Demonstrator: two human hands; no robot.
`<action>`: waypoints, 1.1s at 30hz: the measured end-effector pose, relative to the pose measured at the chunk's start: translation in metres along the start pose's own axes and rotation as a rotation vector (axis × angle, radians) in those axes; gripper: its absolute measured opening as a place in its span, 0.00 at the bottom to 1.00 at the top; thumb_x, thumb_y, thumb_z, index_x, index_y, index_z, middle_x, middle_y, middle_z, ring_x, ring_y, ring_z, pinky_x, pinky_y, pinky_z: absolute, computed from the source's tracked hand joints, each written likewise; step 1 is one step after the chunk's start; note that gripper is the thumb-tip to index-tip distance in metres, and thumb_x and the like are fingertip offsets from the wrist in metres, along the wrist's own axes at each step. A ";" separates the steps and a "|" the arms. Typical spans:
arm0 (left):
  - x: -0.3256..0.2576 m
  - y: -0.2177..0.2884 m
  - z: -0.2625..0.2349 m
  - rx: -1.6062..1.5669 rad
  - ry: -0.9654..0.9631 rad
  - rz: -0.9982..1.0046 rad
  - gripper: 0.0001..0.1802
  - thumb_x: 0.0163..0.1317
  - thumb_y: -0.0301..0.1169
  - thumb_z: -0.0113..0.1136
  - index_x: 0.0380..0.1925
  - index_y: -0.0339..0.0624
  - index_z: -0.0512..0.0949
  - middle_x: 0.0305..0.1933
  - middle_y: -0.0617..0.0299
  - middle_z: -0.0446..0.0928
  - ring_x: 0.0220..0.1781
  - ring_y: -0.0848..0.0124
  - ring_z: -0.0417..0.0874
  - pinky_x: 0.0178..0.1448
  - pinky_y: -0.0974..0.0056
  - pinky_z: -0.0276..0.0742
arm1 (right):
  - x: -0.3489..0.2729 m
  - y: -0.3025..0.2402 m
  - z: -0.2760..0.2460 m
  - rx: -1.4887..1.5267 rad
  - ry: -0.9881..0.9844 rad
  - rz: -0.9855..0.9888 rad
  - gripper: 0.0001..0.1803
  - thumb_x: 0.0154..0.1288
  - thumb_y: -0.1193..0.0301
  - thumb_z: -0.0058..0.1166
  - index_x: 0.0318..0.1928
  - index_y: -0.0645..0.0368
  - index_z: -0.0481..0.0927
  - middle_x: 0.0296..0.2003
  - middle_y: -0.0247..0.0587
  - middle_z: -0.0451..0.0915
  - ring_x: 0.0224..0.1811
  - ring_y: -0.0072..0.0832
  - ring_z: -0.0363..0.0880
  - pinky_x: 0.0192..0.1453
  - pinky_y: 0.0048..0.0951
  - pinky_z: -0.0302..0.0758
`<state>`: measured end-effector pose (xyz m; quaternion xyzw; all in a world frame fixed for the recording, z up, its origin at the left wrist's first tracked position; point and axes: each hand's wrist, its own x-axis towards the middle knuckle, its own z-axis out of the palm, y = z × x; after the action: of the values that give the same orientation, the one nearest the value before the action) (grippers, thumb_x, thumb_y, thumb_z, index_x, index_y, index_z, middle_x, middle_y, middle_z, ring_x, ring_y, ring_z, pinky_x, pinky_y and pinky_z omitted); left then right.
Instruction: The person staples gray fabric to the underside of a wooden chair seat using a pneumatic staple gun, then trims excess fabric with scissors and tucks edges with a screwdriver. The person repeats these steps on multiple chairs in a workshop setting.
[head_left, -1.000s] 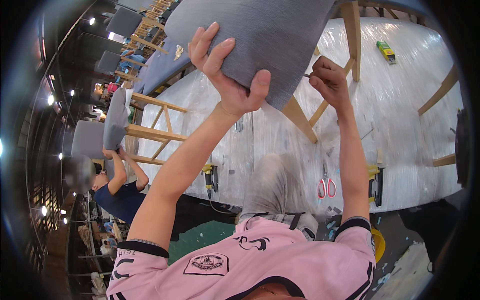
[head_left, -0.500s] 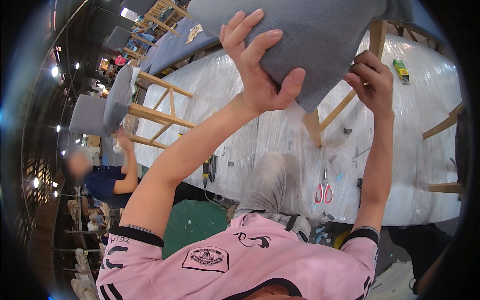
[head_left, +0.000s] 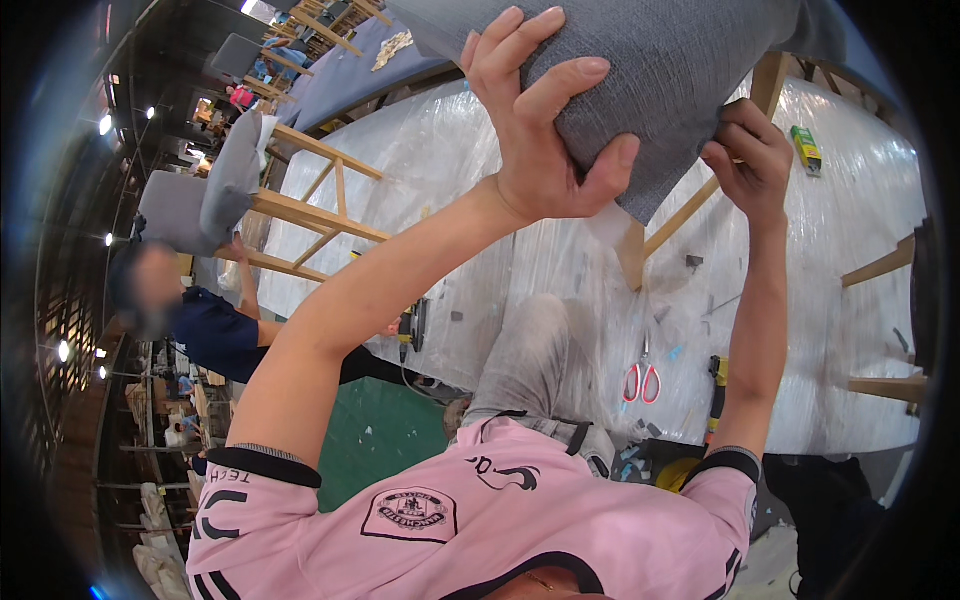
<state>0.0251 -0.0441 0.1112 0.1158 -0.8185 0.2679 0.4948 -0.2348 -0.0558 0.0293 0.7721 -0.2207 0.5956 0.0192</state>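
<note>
A chair seat covered in blue-grey fabric (head_left: 660,90) fills the upper middle, with wooden legs under it. My left hand (head_left: 550,130) lies on its rounded corner, fingers spread over the cloth and thumb near the lower edge. At the seat's right side my right hand (head_left: 752,160) is closed in a pinch on the hanging edge of the fabric. A pointed flap of the cloth hangs down between my hands, beside a wooden leg (head_left: 631,255).
Plastic film (head_left: 480,260) covers the work table. On it lie red-handled scissors (head_left: 642,380), a green and yellow box (head_left: 806,150), a yellow-black tool (head_left: 718,390) and scraps. At left a co-worker (head_left: 215,330) handles another grey chair (head_left: 230,190); a power tool (head_left: 411,325) lies nearby.
Both hands and the seat corner have shifted slightly right in view; my grip looks the same. The co-worker has leaned lower, and a hand now shows beside the power tool.
</note>
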 end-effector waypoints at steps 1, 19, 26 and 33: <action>-0.001 0.000 0.000 0.002 0.000 0.000 0.36 0.63 0.47 0.62 0.65 0.44 0.60 0.71 0.42 0.61 0.72 0.48 0.59 0.73 0.40 0.49 | -0.003 0.002 0.005 0.022 0.013 0.003 0.16 0.56 0.65 0.75 0.27 0.65 0.83 0.30 0.39 0.79 0.25 0.28 0.78 0.28 0.28 0.73; -0.003 0.003 -0.001 -0.031 -0.014 -0.065 0.39 0.61 0.46 0.64 0.66 0.41 0.59 0.71 0.44 0.60 0.74 0.50 0.57 0.75 0.42 0.48 | -0.013 0.005 0.036 0.234 0.091 0.047 0.15 0.60 0.67 0.74 0.34 0.68 0.88 0.32 0.43 0.84 0.30 0.28 0.81 0.31 0.27 0.74; -0.006 0.002 0.000 -0.033 -0.033 -0.065 0.40 0.60 0.47 0.64 0.66 0.42 0.59 0.70 0.46 0.60 0.74 0.50 0.56 0.77 0.43 0.48 | -0.020 0.000 0.021 0.129 0.029 0.087 0.14 0.59 0.67 0.74 0.32 0.68 0.87 0.28 0.40 0.81 0.27 0.28 0.78 0.29 0.27 0.71; -0.004 0.003 -0.002 -0.026 -0.025 -0.064 0.39 0.60 0.48 0.64 0.65 0.43 0.60 0.71 0.45 0.60 0.74 0.50 0.56 0.76 0.41 0.48 | -0.016 -0.006 0.011 0.126 -0.032 0.139 0.14 0.57 0.68 0.75 0.28 0.68 0.85 0.25 0.39 0.79 0.25 0.28 0.77 0.28 0.29 0.69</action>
<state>0.0270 -0.0403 0.1079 0.1390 -0.8239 0.2398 0.4944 -0.2261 -0.0488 0.0122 0.7640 -0.2364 0.5957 -0.0743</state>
